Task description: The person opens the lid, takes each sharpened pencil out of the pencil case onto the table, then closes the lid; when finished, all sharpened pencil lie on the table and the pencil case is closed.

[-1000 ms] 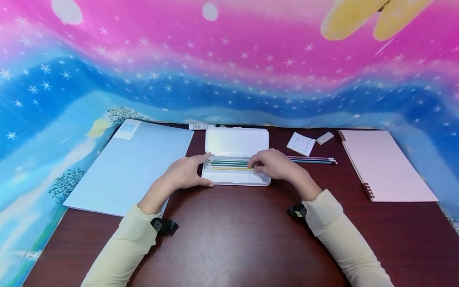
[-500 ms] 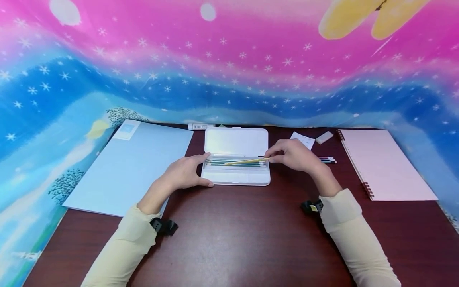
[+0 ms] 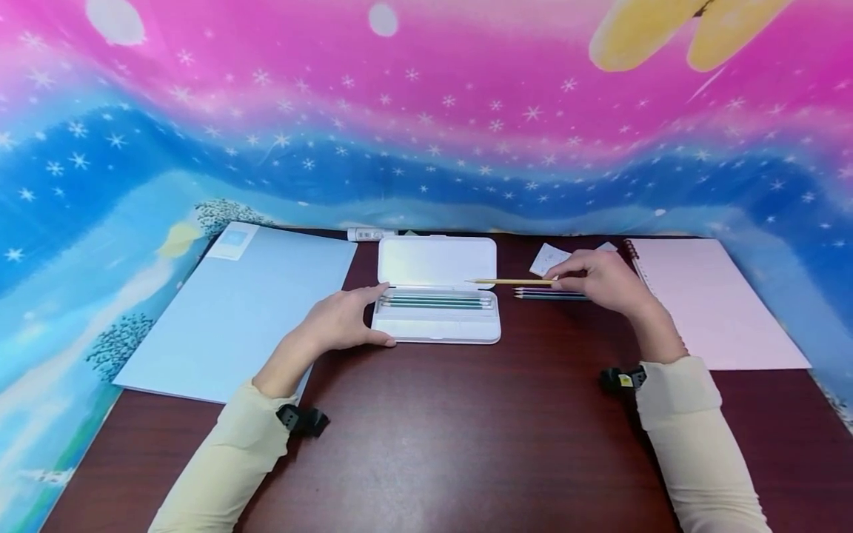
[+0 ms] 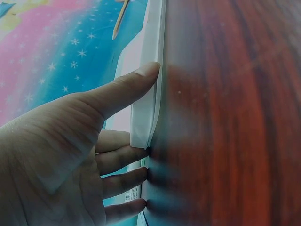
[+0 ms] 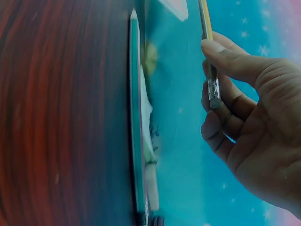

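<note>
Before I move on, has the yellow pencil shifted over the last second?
Yes: rightward, and higher in the head view. The yellow pencil lay inside the white case; now the right hand holds it mostly past the case's right edge.

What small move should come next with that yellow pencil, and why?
Probably lower the yellow pencil onto the table beside the loose pencils. The right grip pinches it near its eraser end, off the table, and those pencils lie close below, to the right of the white case. The left grip holds the case's left end.
</note>
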`<state>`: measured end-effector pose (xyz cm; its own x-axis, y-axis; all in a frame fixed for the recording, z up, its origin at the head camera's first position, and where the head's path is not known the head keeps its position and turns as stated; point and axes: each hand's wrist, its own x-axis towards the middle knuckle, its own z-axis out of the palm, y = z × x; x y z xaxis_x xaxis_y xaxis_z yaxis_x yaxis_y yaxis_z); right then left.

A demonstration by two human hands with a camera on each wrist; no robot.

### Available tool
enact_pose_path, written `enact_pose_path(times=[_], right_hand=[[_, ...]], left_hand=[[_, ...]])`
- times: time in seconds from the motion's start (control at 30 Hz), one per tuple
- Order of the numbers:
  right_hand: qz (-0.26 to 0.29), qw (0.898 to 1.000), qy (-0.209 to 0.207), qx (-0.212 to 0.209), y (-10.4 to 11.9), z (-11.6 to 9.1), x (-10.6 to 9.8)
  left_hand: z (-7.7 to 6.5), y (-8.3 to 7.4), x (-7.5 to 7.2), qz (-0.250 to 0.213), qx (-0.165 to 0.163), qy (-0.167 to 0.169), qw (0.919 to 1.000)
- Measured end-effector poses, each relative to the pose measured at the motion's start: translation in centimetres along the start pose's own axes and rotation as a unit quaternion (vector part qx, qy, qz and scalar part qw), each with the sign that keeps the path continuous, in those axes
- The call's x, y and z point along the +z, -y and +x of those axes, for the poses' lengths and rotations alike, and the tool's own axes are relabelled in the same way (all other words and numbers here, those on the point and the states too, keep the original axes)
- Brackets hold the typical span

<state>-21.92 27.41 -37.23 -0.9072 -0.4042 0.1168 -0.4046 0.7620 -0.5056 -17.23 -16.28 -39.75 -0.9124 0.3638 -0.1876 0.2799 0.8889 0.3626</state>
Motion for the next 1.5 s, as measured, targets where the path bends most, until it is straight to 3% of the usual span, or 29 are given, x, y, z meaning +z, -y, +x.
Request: enact_pose_path(times=[0.13,0.47,0.8,1.2,1.5], right_hand=[[0.005,1.0,-0.001,0.013,-1.1,-0.8,-0.6],[0.016,0.995,0.01,0.101,-3.6,-2.8,-2.4],[0.005,0.99,0.028,0.138,-6.1,-4.1,-3.6],[0.036,0.985,0.067,0.157,-6.8,-3.9,-2.1],[-0.001,0.988,0.073,0.135,-6.7,-3.5,-1.8]], left_hand=[[0.0,0.0,0.0,-0.001,-0.001,0.002,1.0],[-0.1,-0.1,0.0,-0.004,-0.011,0.003,0.9999],[-0.2,-0.1,-0.1,-0.007,-0.008,0.002,0.9999],[-0.1,-0.1,0.0,-0.007,-0.006,0.003,1.0],[-0.2,-0.1,-0.1,-0.005,-0.008,0.004,0.9999]])
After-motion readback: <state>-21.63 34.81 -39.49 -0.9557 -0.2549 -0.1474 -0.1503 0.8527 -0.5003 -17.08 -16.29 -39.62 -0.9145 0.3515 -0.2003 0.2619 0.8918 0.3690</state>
